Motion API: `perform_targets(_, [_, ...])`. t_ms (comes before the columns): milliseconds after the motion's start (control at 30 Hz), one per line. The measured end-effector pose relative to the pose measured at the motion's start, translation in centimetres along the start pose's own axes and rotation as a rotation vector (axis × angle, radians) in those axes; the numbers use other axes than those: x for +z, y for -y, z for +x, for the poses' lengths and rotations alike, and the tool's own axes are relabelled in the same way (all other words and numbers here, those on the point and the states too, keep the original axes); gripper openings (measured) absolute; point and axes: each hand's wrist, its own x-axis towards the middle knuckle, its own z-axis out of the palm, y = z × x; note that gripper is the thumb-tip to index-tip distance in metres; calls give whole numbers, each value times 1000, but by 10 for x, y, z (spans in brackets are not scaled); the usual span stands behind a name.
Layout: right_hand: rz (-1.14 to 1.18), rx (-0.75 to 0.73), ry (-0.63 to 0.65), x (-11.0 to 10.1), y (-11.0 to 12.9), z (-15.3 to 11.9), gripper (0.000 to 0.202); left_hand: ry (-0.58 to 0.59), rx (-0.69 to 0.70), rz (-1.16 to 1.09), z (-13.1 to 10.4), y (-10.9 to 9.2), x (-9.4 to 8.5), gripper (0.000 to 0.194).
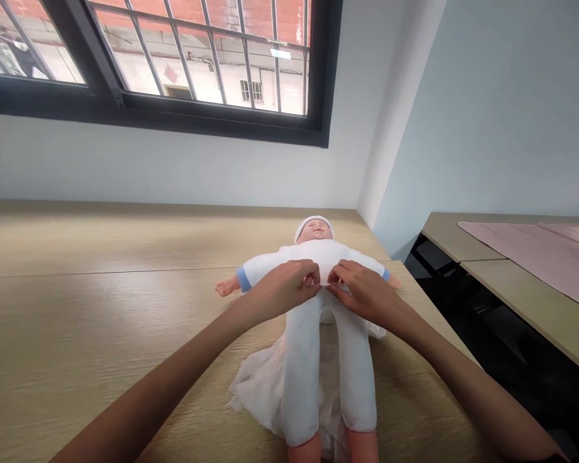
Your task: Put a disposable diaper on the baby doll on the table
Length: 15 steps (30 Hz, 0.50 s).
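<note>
Pinch at the Waist

A doll (pixel 327 301) lies on the worktop (pixel 101 308), head at twelve o'clock, over a cloth (pixel 260 386). Left hand (pixel 299 280) at nine and right hand (pixel 359 286) at three pinch its top (pixel 318 254) at the waist; uneven tugging could drag doll and cloth askew. No container shows.

The left forearm (pixel 183 363) and right forearm (pixel 456 363) slant inward, left hand (pixel 296 283) and right hand (pixel 364 289) nearly meeting, fingers (pixel 311 271) curled with tips pinched together.

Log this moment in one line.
left hand: pinching white outfit at waist; right hand: same; baby doll: face-up on table
</note>
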Motion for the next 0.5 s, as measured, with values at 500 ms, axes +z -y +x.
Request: perform_targets(500, [589,144,28,11,-33,13,19,109,-117,-399,13,22,-8,27])
